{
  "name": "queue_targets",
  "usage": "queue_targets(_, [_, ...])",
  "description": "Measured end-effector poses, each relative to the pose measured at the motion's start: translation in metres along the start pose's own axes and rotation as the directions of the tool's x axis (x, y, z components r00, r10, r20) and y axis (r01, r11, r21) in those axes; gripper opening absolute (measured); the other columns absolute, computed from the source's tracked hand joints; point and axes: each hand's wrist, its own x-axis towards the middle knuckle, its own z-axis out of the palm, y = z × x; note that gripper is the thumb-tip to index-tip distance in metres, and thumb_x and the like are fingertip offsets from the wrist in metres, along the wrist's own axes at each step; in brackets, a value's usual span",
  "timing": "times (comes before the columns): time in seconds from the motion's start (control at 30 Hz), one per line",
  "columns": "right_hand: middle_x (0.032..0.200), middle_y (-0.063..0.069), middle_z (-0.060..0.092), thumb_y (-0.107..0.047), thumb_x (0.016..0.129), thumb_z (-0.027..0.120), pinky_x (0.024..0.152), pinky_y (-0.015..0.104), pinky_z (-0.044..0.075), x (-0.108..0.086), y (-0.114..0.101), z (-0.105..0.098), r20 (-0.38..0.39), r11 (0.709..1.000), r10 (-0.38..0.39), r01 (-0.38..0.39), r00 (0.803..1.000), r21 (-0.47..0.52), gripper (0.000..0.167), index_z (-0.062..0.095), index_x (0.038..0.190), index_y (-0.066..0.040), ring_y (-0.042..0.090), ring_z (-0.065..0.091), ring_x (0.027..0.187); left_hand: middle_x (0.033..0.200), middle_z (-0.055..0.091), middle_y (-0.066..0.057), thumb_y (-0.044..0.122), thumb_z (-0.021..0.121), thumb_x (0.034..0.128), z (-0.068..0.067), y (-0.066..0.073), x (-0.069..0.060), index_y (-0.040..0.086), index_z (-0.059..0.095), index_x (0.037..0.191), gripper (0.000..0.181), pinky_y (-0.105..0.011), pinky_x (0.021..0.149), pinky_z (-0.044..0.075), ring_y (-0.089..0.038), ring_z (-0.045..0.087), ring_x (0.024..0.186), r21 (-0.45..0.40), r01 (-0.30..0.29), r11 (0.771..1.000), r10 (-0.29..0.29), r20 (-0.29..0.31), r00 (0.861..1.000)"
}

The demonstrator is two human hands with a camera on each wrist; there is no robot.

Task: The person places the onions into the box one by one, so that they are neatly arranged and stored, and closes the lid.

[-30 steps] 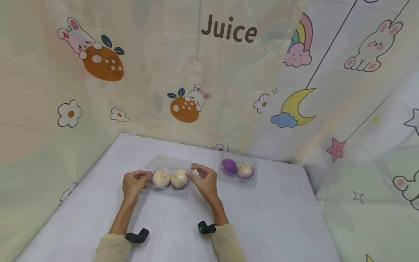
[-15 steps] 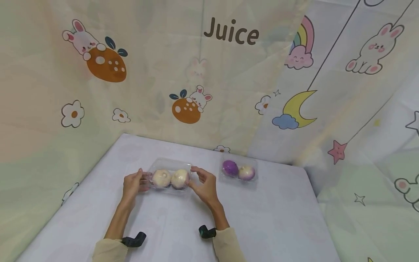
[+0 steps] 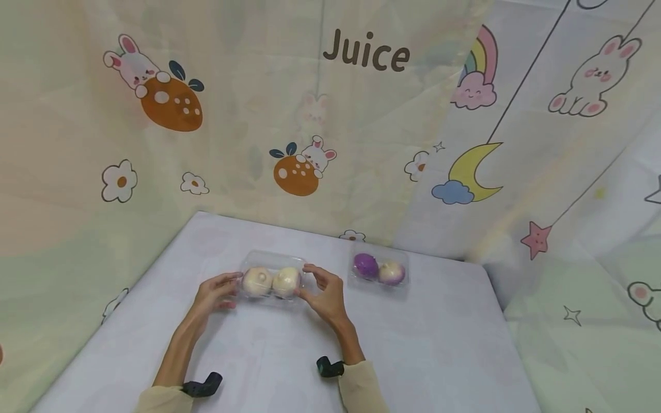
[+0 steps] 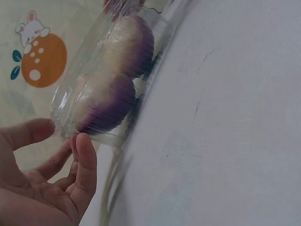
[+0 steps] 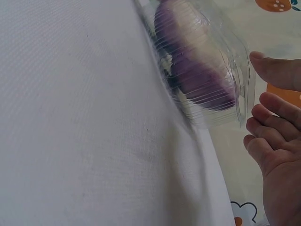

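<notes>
A clear plastic box [image 3: 273,259] rests on the table, holding two round, turnip-like cream-and-purple things [image 3: 256,281]. At its left end is my left hand [image 3: 213,293], fingers spread, with the fingertips at the box corner. The left wrist view has the thumb [image 4: 35,133] and fingertips [image 4: 84,143] at the box's rim, apart from each other. My right hand [image 3: 328,293] is at the right end, thumb by the near corner and fingers by the far one. In the right wrist view, its loosely bent fingers [image 5: 270,125] lie beside the box wall; whether they touch is unclear.
A second clear box [image 3: 379,252] stands to the right near the back edge, with one purple and one cream-and-purple round thing inside. Printed fabric [image 3: 232,149] hangs behind the white table [image 3: 428,338]. Black wrist mounts [image 3: 203,385] sit on both forearms.
The box lid stood raised at the back a second ago and now lies lower over the contents. My left hand's fingers have let go their pinch and spread. My right hand has barely moved.
</notes>
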Motion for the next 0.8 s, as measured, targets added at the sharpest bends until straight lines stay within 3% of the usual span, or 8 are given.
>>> queue_targets(0.13, [0.146,0.013,0.072,-0.013,0.084,0.095,0.115,0.062,0.055,-0.002,0.000,0.000,-0.013,1.000,0.027,-0.027,1.000,-0.010,0.052,0.076,0.131,-0.002,0.036,0.066,0.141,0.126,0.072,0.001,0.026,0.063,0.1125,-0.001,-0.006,-0.001,0.000,0.049,0.160,0.056,-0.028,0.085,0.069,-0.004,0.066,0.103,0.014,-0.028,1.000,0.028,0.018,0.999])
queue_targets(0.27, [0.136,0.013,0.078,-0.016,0.091,0.090,0.111,0.054,0.062,-0.002,-0.003,0.000,-0.112,0.998,0.062,-0.065,0.992,-0.023,0.037,0.079,0.124,-0.003,0.034,0.073,0.132,0.129,0.072,-0.004,0.023,0.063,0.1123,-0.001,-0.007,-0.002,-0.001,0.050,0.159,0.054,-0.028,0.083,0.069,-0.005,0.067,0.103,0.018,-0.053,0.998,0.052,0.020,0.998])
queue_targets(0.37, [0.116,0.013,0.084,-0.021,0.098,0.083,0.091,0.040,0.071,-0.001,-0.007,-0.003,-0.194,0.991,0.131,-0.134,0.972,-0.003,0.025,0.081,0.115,-0.003,0.032,0.084,0.105,0.130,0.071,-0.007,0.022,0.063,0.1122,0.000,-0.007,-0.002,-0.001,0.051,0.158,0.053,-0.028,0.082,0.069,-0.005,0.067,0.103,0.019,-0.061,0.998,0.060,0.019,0.998])
queue_targets(0.43, [0.102,0.014,0.085,-0.025,0.101,0.081,0.071,0.034,0.071,-0.001,-0.010,-0.006,-0.190,0.980,0.198,-0.194,0.962,0.036,0.024,0.082,0.111,-0.003,0.033,0.084,0.083,0.132,0.071,-0.008,0.022,0.063,0.1123,0.000,-0.006,-0.003,-0.002,0.051,0.158,0.053,-0.028,0.082,0.069,-0.005,0.067,0.103,0.020,-0.060,0.998,0.059,0.019,0.998])
queue_targets(0.53, [0.089,0.018,0.084,-0.031,0.101,0.081,0.053,0.030,0.066,-0.002,-0.013,-0.013,-0.095,0.956,0.288,-0.281,0.953,0.083,0.030,0.083,0.104,-0.001,0.035,0.079,0.061,0.132,0.071,-0.009,0.022,0.063,0.1122,0.000,-0.004,-0.004,-0.001,0.051,0.158,0.053,-0.027,0.082,0.068,-0.005,0.067,0.103,0.019,-0.059,0.998,0.058,0.020,0.998])
queue_targets(0.63, [0.085,0.023,0.082,-0.036,0.100,0.080,0.050,0.029,0.063,-0.003,-0.014,-0.018,0.063,0.927,0.358,-0.363,0.932,0.094,0.039,0.083,0.101,0.003,0.027,0.075,0.053,0.131,0.071,-0.008,0.022,0.064,0.1120,0.000,-0.003,-0.005,-0.001,0.051,0.158,0.053,-0.027,0.082,0.068,-0.005,0.067,0.103,0.014,-0.061,0.998,0.061,0.016,0.998])
queue_targets(0.7, [0.086,0.024,0.082,-0.035,0.102,0.079,0.049,0.028,0.063,-0.004,-0.014,-0.021,0.175,0.908,0.391,-0.410,0.903,0.087,0.041,0.082,0.102,0.006,0.019,0.073,0.052,0.129,0.071,-0.006,0.022,0.064,0.1118,0.000,-0.002,-0.005,-0.001,0.051,0.158,0.053,-0.027,0.081,0.068,-0.005,0.067,0.102,0.013,-0.060,0.998,0.060,0.015,0.998])
queue_targets(0.8, [0.089,0.028,0.081,-0.033,0.106,0.074,0.047,0.024,0.059,-0.005,-0.013,-0.023,0.343,0.875,0.420,-0.475,0.840,0.091,0.043,0.080,0.108,0.010,0.011,0.068,0.050,0.128,0.071,-0.006,0.023,0.064,0.1119,0.000,-0.001,-0.005,0.000,0.050,0.159,0.054,-0.028,0.082,0.069,-0.005,0.067,0.103,0.022,-0.057,0.998,0.057,0.018,0.998])
